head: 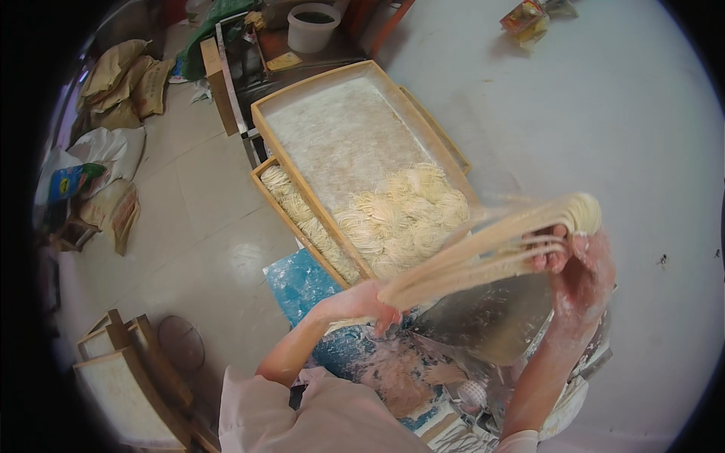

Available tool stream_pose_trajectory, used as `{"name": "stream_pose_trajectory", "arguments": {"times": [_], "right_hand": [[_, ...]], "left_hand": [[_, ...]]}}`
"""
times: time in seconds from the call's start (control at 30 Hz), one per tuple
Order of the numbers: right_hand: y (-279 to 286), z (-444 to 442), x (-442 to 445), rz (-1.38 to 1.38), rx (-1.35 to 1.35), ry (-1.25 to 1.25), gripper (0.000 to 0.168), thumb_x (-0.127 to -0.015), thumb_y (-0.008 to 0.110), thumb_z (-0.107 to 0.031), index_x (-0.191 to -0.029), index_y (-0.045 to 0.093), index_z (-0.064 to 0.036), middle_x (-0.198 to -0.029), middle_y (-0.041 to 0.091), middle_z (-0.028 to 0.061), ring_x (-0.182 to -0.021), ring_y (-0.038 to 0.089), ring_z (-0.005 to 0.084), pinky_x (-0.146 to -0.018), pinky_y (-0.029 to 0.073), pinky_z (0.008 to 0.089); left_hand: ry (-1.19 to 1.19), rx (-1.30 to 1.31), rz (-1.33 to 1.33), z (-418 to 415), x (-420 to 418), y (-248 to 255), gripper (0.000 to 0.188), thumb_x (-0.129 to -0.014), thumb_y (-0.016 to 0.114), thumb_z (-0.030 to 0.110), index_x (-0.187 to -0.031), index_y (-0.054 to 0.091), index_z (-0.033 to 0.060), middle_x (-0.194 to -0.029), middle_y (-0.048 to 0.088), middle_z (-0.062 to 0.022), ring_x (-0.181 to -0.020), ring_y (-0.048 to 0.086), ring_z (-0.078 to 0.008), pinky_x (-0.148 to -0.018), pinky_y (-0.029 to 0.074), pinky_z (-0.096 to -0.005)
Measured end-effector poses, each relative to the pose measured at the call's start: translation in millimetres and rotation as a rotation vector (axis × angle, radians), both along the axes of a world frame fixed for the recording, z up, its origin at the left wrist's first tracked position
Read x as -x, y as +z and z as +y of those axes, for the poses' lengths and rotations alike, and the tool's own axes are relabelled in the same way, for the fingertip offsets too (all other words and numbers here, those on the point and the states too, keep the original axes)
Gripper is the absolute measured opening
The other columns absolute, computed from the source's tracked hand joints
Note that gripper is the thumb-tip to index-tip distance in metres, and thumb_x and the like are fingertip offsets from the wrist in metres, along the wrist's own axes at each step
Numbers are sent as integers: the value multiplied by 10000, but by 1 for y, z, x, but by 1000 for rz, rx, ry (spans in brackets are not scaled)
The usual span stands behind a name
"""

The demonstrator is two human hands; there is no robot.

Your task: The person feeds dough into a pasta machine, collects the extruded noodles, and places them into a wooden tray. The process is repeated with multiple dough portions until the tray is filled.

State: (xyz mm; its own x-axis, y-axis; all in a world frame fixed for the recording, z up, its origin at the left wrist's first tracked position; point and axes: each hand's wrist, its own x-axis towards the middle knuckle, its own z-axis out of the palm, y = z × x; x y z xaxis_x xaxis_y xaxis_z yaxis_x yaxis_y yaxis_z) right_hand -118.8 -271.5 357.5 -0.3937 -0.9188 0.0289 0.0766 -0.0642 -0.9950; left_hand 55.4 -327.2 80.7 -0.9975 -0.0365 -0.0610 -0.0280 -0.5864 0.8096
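Note:
A stretched bundle of fresh noodles (470, 249) spans between both hands, above a floury work surface. My right hand (578, 255) holds the raised right end, with the strands looped over it. At the lower left end, my left hand (376, 308) grips the bundle; some of its fingers are hidden by the strands. Just beyond, a wooden-framed tray (340, 130) dusted with flour bears several nests of noodles (413, 221) at its near end. Under it, another wooden tray (266, 170) shows more noodles (306, 221) along its left side.
A blue board (300, 277) with flour lies below the trays. A white bucket (313, 28) stands at the back on a dark surface. Filled sacks (116, 79) lie on the floor at the left, and stacked wooden frames (127, 396) at lower left. A pale wall (651, 141) borders the right side.

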Motion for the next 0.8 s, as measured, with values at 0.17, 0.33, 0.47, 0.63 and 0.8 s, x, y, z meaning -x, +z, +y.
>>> {"name": "stream_pose_trajectory", "arguments": {"times": [0.17,0.33,0.47,0.63,0.8], "right_hand": [[-24,-46,-8,185,-98,102,209,-815,580,-117,-875,609,82,-668,606,108,-594,589,197,-735,500,336],[-68,-90,-1,263,-197,241,208,-835,585,-127,-935,623,51,-725,620,74,-696,601,157,-711,481,291],[-89,-114,-2,215,-218,292,203,-843,591,-119,-946,619,55,-728,621,61,-710,600,138,-705,475,283],[-108,-144,-9,199,-291,319,176,-842,616,-116,-939,628,30,-738,632,52,-727,599,114,-711,463,261],[-149,-173,-25,352,-439,376,148,-776,668,-113,-843,653,18,-731,653,52,-687,604,95,-652,463,246]], "left_hand": [[476,-196,-94,-26,22,-33,200,-796,652,134,-910,591,-18,-718,612,-58,-554,607,-157,-544,498,-278],[787,73,-210,-94,52,-70,329,-804,654,89,-1089,536,-26,-846,624,-84,-691,617,-121,-529,508,-246],[925,437,-191,-142,55,-70,142,-814,613,94,-915,626,-5,-730,629,-30,-689,594,-113,-599,487,-265],[1073,678,-40,-172,60,-78,252,-821,584,134,-1007,615,-33,-853,674,-86,-790,634,-223,-740,510,-335],[783,1023,-561,-204,38,-112,280,-814,604,217,-1023,624,31,-911,666,-169,-870,629,-323,-774,476,-386]]}}
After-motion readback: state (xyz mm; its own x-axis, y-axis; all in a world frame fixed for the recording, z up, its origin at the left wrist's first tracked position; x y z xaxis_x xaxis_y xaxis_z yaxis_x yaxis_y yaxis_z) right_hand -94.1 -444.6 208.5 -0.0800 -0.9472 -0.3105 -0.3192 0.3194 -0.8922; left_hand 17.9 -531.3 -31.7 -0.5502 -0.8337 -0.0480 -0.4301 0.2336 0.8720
